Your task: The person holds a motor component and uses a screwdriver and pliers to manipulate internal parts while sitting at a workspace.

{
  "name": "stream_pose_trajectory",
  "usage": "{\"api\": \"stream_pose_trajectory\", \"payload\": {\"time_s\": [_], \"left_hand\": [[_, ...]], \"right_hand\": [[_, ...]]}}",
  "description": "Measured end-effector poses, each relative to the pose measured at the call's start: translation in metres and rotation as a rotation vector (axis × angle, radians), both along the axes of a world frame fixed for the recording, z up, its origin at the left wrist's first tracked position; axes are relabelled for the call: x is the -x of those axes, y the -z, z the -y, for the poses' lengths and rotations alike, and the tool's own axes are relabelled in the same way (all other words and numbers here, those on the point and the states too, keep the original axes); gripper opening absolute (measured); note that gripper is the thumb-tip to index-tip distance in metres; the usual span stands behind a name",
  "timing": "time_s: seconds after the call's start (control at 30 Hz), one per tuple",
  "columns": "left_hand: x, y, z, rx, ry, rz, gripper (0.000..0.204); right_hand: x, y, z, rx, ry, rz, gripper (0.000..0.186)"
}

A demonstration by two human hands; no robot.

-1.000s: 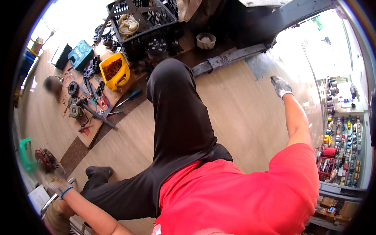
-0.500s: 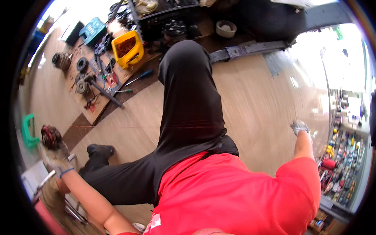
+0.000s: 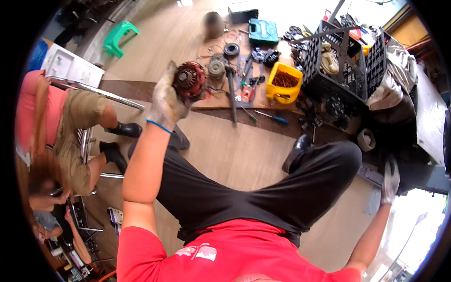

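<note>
My left hand (image 3: 165, 97), in a soiled whitish glove, is closed around a dark red, round machine part with a ridged metal centre (image 3: 190, 80). It holds the part up in front of the cardboard sheet (image 3: 206, 102) on the floor. Out to the right, my right hand (image 3: 390, 181) wears a similar glove, its fingers stretched out and nothing visible in them. That hand lies against a dark grey ledge (image 3: 423, 177); whether it presses on it I cannot tell.
Tools and metal parts cover the cardboard, with a yellow container (image 3: 283, 98), a teal case (image 3: 263, 32) and a blue-handled screwdriver (image 3: 277, 119). A black crate (image 3: 345, 84) stands right, beside a white bowl (image 3: 366, 139). A seated person (image 3: 77, 110) and a green stool (image 3: 115, 40) are left.
My view has swung left. The red part, still in my left hand, is now in front of the cardboard. My right hand has come to the grey ledge, and my legs are spread wider.
</note>
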State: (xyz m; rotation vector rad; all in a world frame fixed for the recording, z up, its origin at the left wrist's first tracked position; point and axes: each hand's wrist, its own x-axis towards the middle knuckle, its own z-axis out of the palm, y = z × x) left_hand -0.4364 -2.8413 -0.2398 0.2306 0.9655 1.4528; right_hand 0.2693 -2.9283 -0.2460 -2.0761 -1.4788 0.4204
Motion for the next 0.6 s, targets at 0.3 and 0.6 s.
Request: {"api": "stream_pose_trajectory", "payload": {"time_s": [0.3, 0.6], "left_hand": [[-0.035, 0.002, -0.001, 0.021, 0.099, -0.03, 0.06], [-0.038, 0.013, 0.015, 0.038, 0.257, -0.065, 0.056]], "right_hand": [[0.417, -0.034, -0.169, 0.276, -1.189, -0.585, 0.065], [0.453, 0.002, -0.154, 0.847, -1.126, -0.906, 0.029]]}}
